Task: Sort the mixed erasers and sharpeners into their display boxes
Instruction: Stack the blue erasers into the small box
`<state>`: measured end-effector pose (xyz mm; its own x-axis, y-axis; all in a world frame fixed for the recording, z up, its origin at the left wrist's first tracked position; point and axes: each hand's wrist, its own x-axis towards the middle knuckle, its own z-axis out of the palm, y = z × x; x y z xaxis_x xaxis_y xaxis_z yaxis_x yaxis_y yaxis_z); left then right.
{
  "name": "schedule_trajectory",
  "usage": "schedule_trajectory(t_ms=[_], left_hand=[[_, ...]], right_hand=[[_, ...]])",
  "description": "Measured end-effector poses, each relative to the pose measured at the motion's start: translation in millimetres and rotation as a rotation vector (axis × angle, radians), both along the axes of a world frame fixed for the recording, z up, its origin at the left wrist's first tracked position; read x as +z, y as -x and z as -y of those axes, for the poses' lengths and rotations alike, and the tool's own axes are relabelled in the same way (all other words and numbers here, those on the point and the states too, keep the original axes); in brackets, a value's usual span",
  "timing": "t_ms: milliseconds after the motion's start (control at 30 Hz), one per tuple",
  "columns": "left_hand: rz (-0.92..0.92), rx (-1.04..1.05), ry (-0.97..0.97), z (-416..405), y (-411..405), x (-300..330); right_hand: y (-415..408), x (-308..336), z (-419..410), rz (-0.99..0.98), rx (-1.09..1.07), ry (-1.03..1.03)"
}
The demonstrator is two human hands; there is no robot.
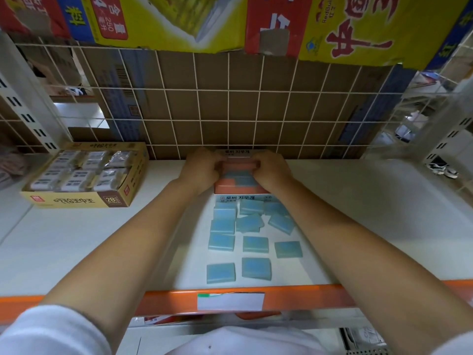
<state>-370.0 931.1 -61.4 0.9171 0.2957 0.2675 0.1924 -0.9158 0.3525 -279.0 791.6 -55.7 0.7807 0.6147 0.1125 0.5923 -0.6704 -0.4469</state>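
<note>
1. Both hands are reaching to the back of the white shelf, where the orange display box is standing against the wire grid. The left hand and the right hand are curling their fingers around something orange at the box's far end; whether it is a flap or an eraser, I cannot tell.
2. Blue erasers are lying in flat rows inside that box, partly hidden by the hands.
3. The loose blue erasers are lying scattered on the shelf just in front of the box, some overlapping, most apart.
4. They are looking small, flat and light, probably wrapped and a little slippery, so pinching each by its two long edges is seeming safest.
5. The box is looking like thin card, likely flexing if squeezed; holding it low at the side walls should be steadier.
6. A yellow box of white erasers is sitting well to the left.
</note>
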Motion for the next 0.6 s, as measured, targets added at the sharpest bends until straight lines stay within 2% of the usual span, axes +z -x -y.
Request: schedule_trajectory(t_ms=[133,333,500,600], left_hand=[[0.136,-0.016,0.168,21.0,44.8,7.5],[0.017,-0.007,0.441,48.2,112.3,-9.2],[0.002,-0.008,0.525,60.1,125.1,-20.1],[-0.018,0.022,0.490,62.6,125.8,-21.8]], right_hand=[[30.7,15.8,49.8,-0.068,0.032,-0.191],[54.4,-9.3,116.7,-0.258,-0.079,-0.138],[59.3,-26.0,120.0,-0.304,-0.164,-0.216],[61.3,-24.2,118.6,-0.292,-0.147,-0.189]])
